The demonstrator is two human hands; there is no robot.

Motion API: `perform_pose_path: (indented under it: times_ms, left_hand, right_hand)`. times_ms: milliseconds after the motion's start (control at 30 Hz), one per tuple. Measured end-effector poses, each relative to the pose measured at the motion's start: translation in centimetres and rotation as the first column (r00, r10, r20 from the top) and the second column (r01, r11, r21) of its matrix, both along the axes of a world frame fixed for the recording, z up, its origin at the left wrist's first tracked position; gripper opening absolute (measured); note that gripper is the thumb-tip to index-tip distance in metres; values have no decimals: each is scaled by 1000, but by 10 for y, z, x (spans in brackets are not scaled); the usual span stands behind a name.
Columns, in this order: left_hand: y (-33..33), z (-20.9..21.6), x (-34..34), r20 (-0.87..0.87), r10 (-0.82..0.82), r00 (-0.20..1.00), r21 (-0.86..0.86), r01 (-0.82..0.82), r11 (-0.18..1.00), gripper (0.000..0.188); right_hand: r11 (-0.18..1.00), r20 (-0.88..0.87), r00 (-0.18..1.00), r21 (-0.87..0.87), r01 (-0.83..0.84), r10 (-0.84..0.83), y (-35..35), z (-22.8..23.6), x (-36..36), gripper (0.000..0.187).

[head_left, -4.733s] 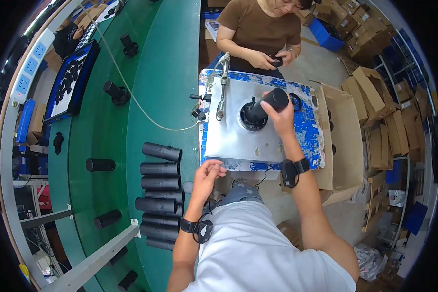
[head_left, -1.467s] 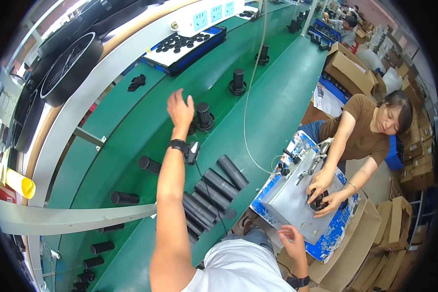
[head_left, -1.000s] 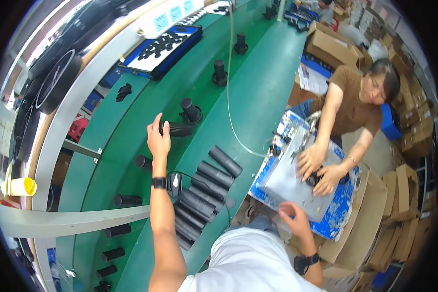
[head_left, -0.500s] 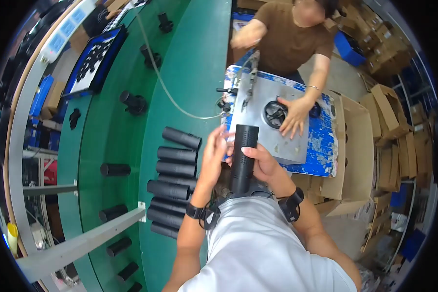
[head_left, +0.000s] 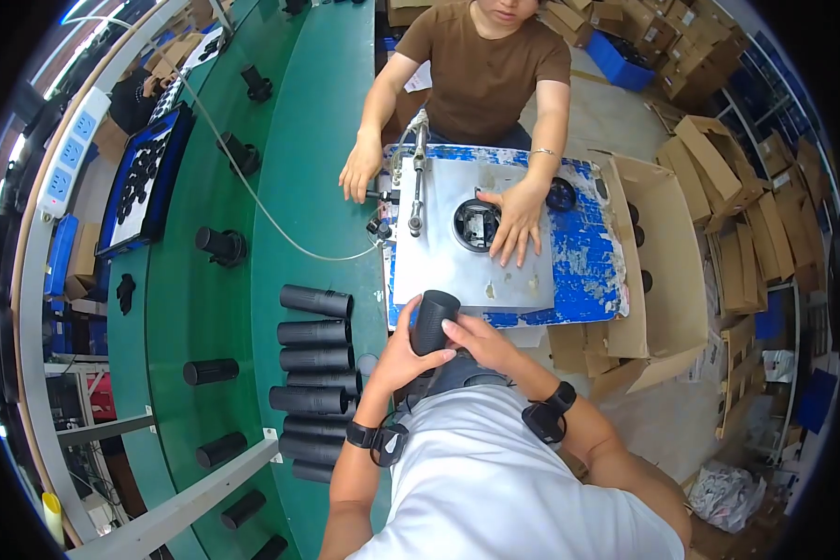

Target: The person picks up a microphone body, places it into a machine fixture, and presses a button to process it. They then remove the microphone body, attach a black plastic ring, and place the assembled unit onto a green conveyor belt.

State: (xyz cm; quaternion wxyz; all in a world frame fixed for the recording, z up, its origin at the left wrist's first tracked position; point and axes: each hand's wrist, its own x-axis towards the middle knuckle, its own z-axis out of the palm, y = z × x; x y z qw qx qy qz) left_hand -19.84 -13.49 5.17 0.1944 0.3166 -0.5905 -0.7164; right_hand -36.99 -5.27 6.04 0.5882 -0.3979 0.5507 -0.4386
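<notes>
Close in front of my body I hold a black perforated cylinder (head_left: pixel 432 322), tilted so that its closed-looking far end faces up. My left hand (head_left: pixel 401 360) wraps its left side and lower part, thumb across the front. From the right, my right hand (head_left: pixel 483 343) grips it with the thumb on its surface. Just beyond stands a metal fixture box (head_left: pixel 439 266) on a scuffed blue-and-white board (head_left: pixel 591 299). Across it, a co-worker's hand lies over a round black part (head_left: pixel 472 227) in the box; their other hand is near a black lever (head_left: pixel 383 195).
Several black cylinders (head_left: pixel 310 399) lie in a row on the green bench (head_left: pixel 308 233) at my left. More cylinders (head_left: pixel 210 372) sit on the conveyor strip beyond. An open cardboard box (head_left: pixel 667 317) stands at right. An air hose (head_left: pixel 271 224) crosses the bench.
My left hand has closed on the cylinder, which has tipped and come nearer my body. The co-worker's raised hand has come down beside the lever. My view has shifted.
</notes>
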Motion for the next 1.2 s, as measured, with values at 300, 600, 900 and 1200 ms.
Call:
perform_pose_path:
  times_ms: [300, 600, 900, 1200]
  left_hand:
    - [-28, 34, -12, 304, 67, 950, -545, 116, 830, 65]
    - [-86, 49, -118, 710, -191, 678, -656, 735, 169, 83]
    - [-126, 6, -178, 863, -298, 409, -370, 911, 181, 58]
    - [-106, 21, -158, 808, -245, 536, -460, 833, 306, 61]
  right_hand:
    - [996, -27, 1000, 93, 6, -3, 19, -13, -47, 25]
    - [970, -952, 305, 44, 238, -32, -109, 16, -175, 41]
    - [882, -883, -48, 462, 89, 467, -176, 1, -146, 34]
    - [946, -963, 69, 268, 180, 260, -157, -4, -159, 32]
